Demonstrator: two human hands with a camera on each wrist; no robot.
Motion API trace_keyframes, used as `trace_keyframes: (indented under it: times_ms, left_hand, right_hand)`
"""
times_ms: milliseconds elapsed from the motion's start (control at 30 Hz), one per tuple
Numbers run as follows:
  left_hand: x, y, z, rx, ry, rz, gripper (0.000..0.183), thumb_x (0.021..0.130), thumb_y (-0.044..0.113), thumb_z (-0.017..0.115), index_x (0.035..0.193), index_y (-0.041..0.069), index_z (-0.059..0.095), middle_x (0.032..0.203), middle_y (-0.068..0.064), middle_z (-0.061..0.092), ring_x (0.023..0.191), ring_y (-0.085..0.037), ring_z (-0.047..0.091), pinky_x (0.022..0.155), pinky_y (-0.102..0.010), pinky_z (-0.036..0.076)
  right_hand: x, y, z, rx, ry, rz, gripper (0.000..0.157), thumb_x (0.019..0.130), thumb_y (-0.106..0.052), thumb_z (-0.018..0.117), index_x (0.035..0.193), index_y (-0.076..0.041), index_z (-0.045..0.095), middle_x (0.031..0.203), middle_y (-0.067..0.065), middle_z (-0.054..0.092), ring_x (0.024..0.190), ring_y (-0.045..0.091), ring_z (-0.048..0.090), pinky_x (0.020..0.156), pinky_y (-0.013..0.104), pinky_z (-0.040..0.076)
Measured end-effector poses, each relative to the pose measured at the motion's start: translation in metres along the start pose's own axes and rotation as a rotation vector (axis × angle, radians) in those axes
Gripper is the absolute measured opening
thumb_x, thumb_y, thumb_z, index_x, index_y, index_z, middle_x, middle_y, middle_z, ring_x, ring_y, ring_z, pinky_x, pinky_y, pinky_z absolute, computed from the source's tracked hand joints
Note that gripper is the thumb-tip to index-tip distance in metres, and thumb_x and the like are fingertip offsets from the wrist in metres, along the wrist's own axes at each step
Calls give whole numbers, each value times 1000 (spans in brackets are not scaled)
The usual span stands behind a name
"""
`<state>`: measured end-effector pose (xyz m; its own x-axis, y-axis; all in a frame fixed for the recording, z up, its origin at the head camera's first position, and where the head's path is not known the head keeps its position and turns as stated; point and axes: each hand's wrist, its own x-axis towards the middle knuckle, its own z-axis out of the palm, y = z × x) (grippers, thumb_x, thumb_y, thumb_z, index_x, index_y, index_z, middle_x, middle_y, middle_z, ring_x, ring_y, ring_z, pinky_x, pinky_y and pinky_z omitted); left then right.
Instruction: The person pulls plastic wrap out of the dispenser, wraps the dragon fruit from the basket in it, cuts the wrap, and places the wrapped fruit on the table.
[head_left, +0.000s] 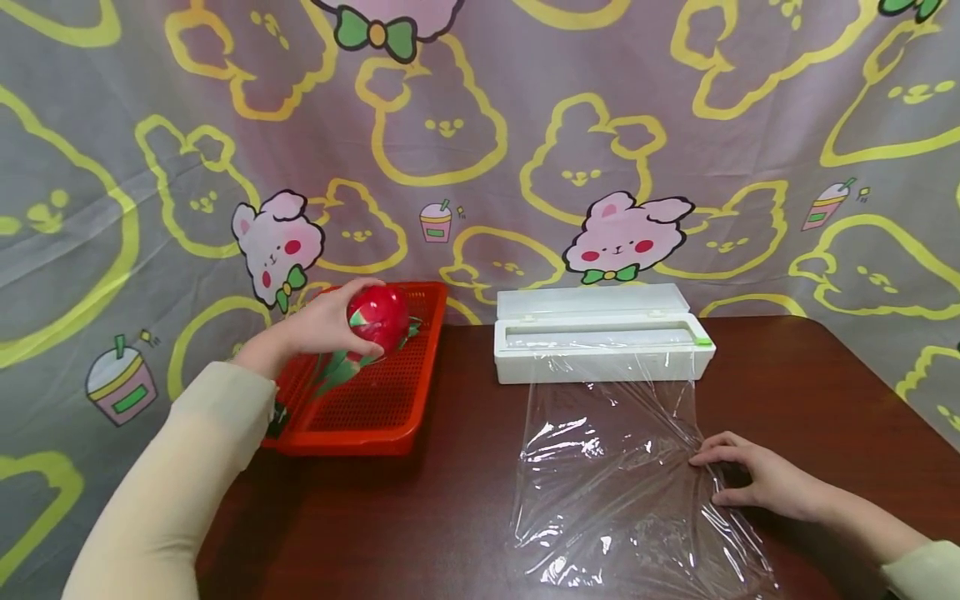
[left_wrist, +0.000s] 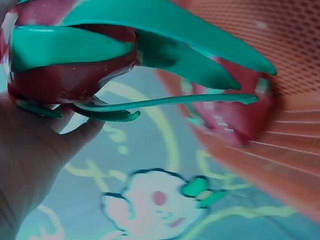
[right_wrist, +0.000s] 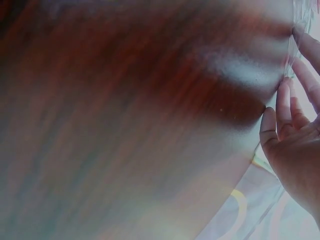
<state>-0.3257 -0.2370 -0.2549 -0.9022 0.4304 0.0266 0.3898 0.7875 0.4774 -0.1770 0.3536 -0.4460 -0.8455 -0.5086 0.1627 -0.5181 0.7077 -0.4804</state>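
Observation:
My left hand grips a red dragon fruit with long green scales, holding it over the orange-red basket. In the left wrist view the scales of the held dragon fruit spread out past my fingers, and a second dragon fruit shows at the basket behind them. On the table, my right hand touches the right edge of a sheet of cling film, thumb and fingers apart. The film runs from a white cling film dispenser with its lid raised. In the right wrist view, the fingertips look lightly bent.
The dispenser stands at the back of the dark brown table, with a green slider at its right end. A patterned curtain hangs close behind the table. A small black object is at the basket's left side.

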Motion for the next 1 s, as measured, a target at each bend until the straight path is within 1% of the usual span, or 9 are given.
trace_keyframes:
  times_ms: [167, 333, 367, 500, 567, 633, 800, 900, 1000]
  left_hand:
    - [4, 34, -10, -20, 9, 54, 100, 66, 30, 90, 145, 24, 30, 132, -10, 48, 119, -32, 46, 78, -47, 55]
    - [8, 60, -9, -41, -21, 163, 98, 62, 28, 92, 141, 28, 35, 129, -2, 49, 118, -26, 46, 77, -43, 56]
    - [9, 65, -8, -42, -29, 175, 98, 61, 28, 92, 141, 29, 35, 129, -2, 49, 117, -25, 46, 76, -43, 56]
    - [12, 84, -2, -27, -67, 189, 101, 61, 28, 92, 142, 29, 34, 128, -1, 48, 116, -24, 46, 75, -40, 56]
    - [15, 94, 1, -35, -95, 203, 102, 60, 27, 92, 143, 29, 33, 128, 0, 48, 115, -24, 46, 74, -39, 56]
    - [20, 103, 5, -19, -107, 250, 100, 61, 28, 92, 142, 28, 34, 127, 1, 49, 114, -22, 46, 74, -36, 56]
    - [32, 124, 19, -23, -134, 378, 99, 60, 27, 92, 142, 28, 35, 124, 4, 50, 112, -18, 48, 74, -31, 55]
    - [36, 136, 30, -54, -159, 417, 100, 61, 26, 91, 141, 26, 31, 123, 3, 50, 111, -17, 49, 74, -30, 55]
    - [37, 146, 40, -64, -170, 429, 99, 62, 27, 91, 138, 24, 28, 122, 3, 50, 112, -17, 49, 74, -28, 55]
  right_hand:
    - [-1, 0, 0, -10, 5, 7, 42, 74, -35, 83, 113, -21, 70, 113, -5, 51, 101, 3, 50, 78, 17, 43]
    - [-1, 1, 1, -10, 11, 7, 43, 74, -35, 83, 113, -21, 70, 113, -4, 51, 101, 2, 50, 78, 17, 44]
    - [-1, 1, 1, -8, 7, 10, 43, 75, -35, 83, 113, -21, 70, 113, -3, 51, 101, 3, 50, 78, 18, 44]
    - [0, -1, 1, 2, -26, 44, 43, 75, -36, 82, 114, -21, 70, 115, -2, 51, 102, 4, 50, 79, 19, 45]
    - [0, -2, 1, 5, -37, 54, 43, 76, -36, 82, 114, -21, 70, 115, -1, 51, 102, 5, 50, 79, 20, 45]
    - [0, -2, 0, 4, -38, 54, 43, 76, -36, 82, 114, -22, 70, 115, -1, 51, 102, 4, 50, 79, 20, 45]
    - [-1, -2, 1, -10, -9, 19, 43, 76, -36, 82, 114, -22, 70, 114, -3, 51, 102, 4, 50, 79, 19, 44]
    - [-1, -2, 1, -20, 0, 7, 43, 75, -37, 82, 113, -22, 70, 113, -3, 52, 102, 4, 50, 78, 19, 44]
    - [0, -1, 0, -32, 2, 5, 43, 75, -37, 83, 113, -23, 70, 113, -3, 52, 101, 5, 51, 78, 20, 45]
